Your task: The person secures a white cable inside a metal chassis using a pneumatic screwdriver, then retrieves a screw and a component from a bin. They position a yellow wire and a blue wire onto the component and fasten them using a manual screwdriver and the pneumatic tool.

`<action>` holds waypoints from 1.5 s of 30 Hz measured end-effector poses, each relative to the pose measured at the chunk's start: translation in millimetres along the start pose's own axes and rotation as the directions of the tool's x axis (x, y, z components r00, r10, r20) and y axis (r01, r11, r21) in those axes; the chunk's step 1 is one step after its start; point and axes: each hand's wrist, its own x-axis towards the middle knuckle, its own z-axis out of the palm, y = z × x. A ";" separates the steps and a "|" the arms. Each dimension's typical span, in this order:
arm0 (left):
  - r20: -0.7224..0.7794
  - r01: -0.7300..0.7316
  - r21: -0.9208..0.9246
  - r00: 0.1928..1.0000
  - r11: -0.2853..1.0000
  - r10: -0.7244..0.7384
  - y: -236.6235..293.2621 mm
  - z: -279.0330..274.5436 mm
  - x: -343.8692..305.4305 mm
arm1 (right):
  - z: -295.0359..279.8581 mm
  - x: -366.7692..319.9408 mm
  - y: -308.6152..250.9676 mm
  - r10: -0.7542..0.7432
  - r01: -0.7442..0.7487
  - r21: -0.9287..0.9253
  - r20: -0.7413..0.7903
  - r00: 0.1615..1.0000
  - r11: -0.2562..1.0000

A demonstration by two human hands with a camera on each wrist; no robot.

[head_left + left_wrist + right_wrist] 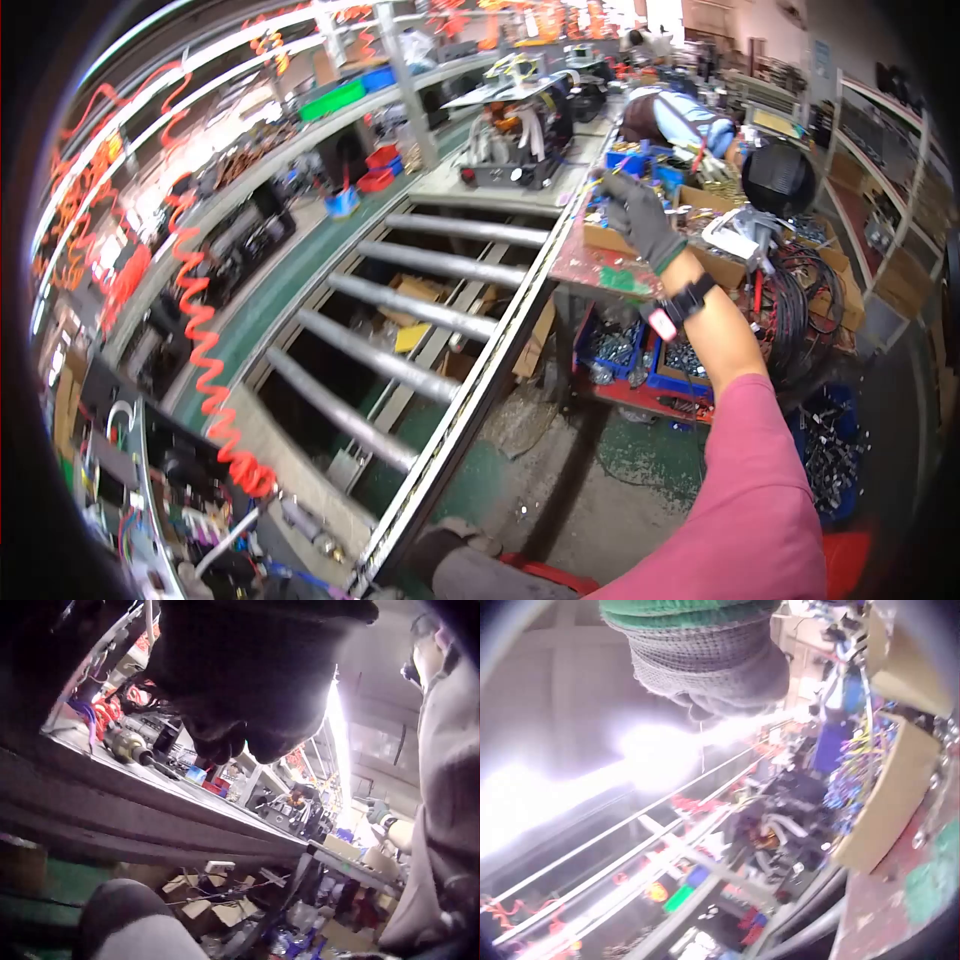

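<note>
My right hand (pixel 640 220), in a dark grey knitted glove, is reached out over the red-topped workbench (pixel 590 262) with its fingers loosely bent. Up close in the right wrist view, the glove (pixel 712 671) has a green cuff, and a thin strand hangs by the fingertips. Nothing shows in its grip. Nearest to it are cardboard boxes of small parts, one box (pixel 881 802) beside a bundle of coloured wires (pixel 851 776). My left hand (pixel 255 682) is a dark silhouette in the left wrist view, above the bench with a screwdriver-like tool (pixel 135 748); I cannot tell whether it holds anything.
A conveyor frame with metal rollers (pixel 430 265) stands left of the bench. Red coiled air hoses (pixel 200 340) hang at the left. A black machine (pixel 515 140) sits beyond the rollers. Another person (pixel 675 120) leans over the bench. Blue bins (pixel 610 340) hold parts below.
</note>
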 end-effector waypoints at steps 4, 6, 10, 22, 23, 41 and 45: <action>-0.025 0.031 -0.235 0.999 0.972 -0.038 7.5 15.5 17.9 | 125.3 -96.8 -88.5 -0.019 -0.163 0.247 0.601 0.799 0.955; 0.036 0.235 -0.481 0.968 0.844 -0.249 18.1 16.3 13.3 | 183.9 -154.2 -110.7 0.126 -0.573 0.185 0.879 0.459 0.799; -0.159 0.107 -0.414 0.969 0.904 -0.188 20.1 2.5 -2.7 | 252.4 -233.3 -164.2 -0.110 -0.819 0.112 0.992 0.060 0.562; 0.124 0.495 -0.784 0.716 0.375 -0.686 1.0 -69.3 -63.1 | 314.3 -294.4 -221.7 -0.274 -0.966 -0.035 0.956 -0.108 0.258; 0.159 0.541 -0.790 0.635 0.288 -0.756 1.1 -74.9 -65.9 | 324.1 -287.9 -222.1 -0.333 -0.961 -0.267 0.915 -0.228 -0.075; -0.230 0.476 -0.716 0.530 0.510 -0.816 -22.9 -76.5 -54.5 | 366.1 -291.3 -237.1 -0.198 -0.332 0.375 0.865 0.461 0.865; -0.333 0.444 -0.679 0.522 0.584 -0.785 -24.0 -67.4 -52.0 | 373.3 -286.1 -230.6 -0.337 -0.184 0.450 0.834 0.437 0.874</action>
